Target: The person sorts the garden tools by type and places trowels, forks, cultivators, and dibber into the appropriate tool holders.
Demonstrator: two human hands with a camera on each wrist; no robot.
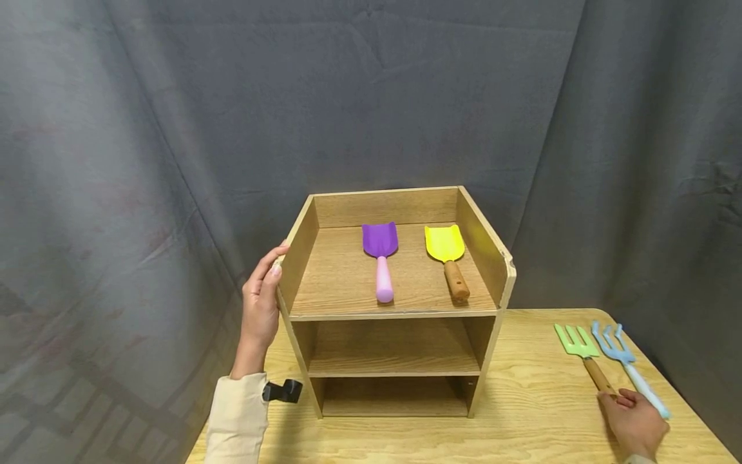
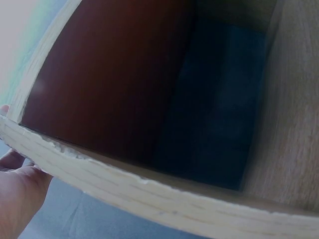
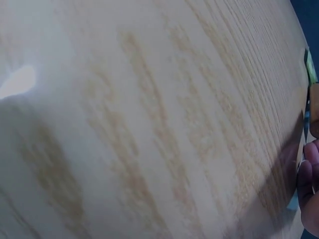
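Student: What does the right hand (image 1: 634, 422) hold?
Instructor: Its bent fingers lie at the butt of the brown handle of the green fork (image 1: 580, 347); whether they grip it or only touch it cannot be told, since the right-wrist view cuts the hand off at its edge.

Student: And the left hand (image 1: 262, 303)?
Instructor: Thumb and fingers grip the edge of the left panel of the wooden shelf unit (image 1: 342, 283).

Student: Where does the green fork lie?
Instructor: On the table (image 1: 522, 386), right of the shelf unit and well apart from it, tines pointing away from the person. Just beside it, on its right, lies the blue fork (image 1: 617, 351), its pale handle passing close to the right hand.

Student: What occupies the shelf unit?
Instructor: On its top board, the purple scoop (image 1: 380, 241), with a pink handle, lies near the middle; the yellow scoop (image 1: 445, 243), with a brown handle, lies to its right. Two compartments open below.

Student: And the surroundings?
Instructor: Grey curtain (image 1: 371, 96) hangs behind the table.
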